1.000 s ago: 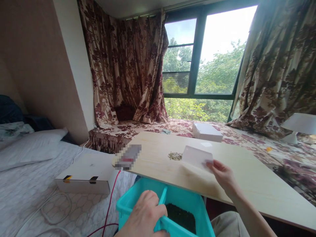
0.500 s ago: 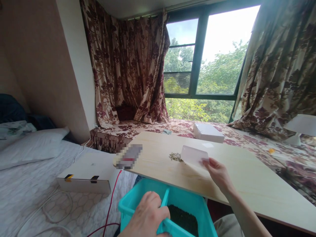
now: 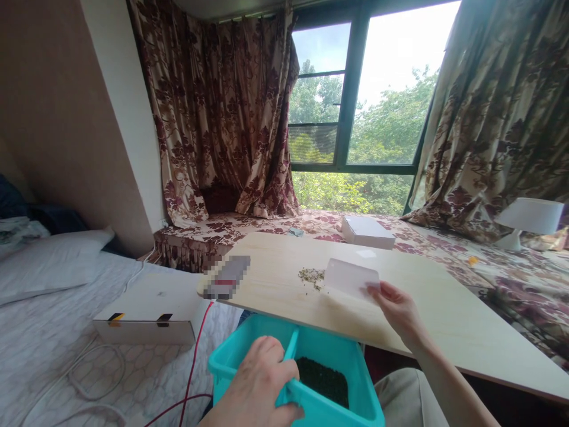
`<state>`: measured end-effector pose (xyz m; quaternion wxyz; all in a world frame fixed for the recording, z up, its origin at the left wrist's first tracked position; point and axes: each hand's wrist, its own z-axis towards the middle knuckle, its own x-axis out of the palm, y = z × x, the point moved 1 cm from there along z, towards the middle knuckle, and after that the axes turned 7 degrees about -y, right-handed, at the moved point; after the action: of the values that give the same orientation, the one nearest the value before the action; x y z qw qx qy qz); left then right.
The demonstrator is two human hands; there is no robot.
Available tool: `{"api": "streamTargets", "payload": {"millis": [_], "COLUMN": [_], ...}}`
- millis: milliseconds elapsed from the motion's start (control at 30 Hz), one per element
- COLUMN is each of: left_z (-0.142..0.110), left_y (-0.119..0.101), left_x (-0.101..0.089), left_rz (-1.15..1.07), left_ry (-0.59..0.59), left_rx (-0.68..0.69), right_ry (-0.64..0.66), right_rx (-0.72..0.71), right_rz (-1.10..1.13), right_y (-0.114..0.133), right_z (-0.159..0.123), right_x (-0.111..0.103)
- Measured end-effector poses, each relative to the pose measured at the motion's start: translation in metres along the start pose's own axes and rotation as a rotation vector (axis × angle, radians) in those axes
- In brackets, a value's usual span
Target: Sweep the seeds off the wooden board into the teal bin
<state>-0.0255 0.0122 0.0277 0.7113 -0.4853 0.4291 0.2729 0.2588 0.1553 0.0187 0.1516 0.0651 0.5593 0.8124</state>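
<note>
My right hand [image 3: 395,305] pinches the right edge of a translucent plastic sheet [image 3: 347,277], tilted over the light wooden table [image 3: 422,284]. Just left of the sheet lies a small pile of greenish-brown dried bits [image 3: 311,275], a few of them scattered at its front. My left hand [image 3: 262,379] is closed on the near rim of a turquoise two-compartment bin [image 3: 368,391], by its divider. Dark loose material [image 3: 322,379] lies in the bin's right compartment. My hand hides part of the left compartment. The bin is close under the table's front edge.
A pixelated flat object [image 3: 227,277] rests at the table's left end, a red cable [image 3: 195,356] running down from it. On the bed stands a white box [image 3: 149,305]. Another white box [image 3: 368,231] and a lamp [image 3: 528,219] stand by the window.
The sheet moved left to the pile's right edge, and some bits have spread toward the front. My left hand keeps its hold on the bin. The view has shifted slightly.
</note>
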Motion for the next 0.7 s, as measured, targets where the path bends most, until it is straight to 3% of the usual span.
{"api": "streamTargets", "payload": {"millis": [333, 567, 700], "left_z": [0.001, -0.002, -0.002], "left_y": [-0.003, 0.002, 0.006], "left_x": [-0.004, -0.005, -0.005], "left_rz": [-0.002, -0.024, -0.022], "left_ry": [-0.044, -0.075, -0.075], "left_rx": [0.003, 0.008, 0.015], "right_ry": [0.021, 0.052, 0.022], "right_rx": [0.017, -0.009, -0.019], "right_rz": [-0.024, -0.029, -0.021], "right_y": [0.001, -0.003, -0.004], "right_z": [-0.015, -0.006, -0.001], "right_x": [0.0, 0.017, 0.015]}}
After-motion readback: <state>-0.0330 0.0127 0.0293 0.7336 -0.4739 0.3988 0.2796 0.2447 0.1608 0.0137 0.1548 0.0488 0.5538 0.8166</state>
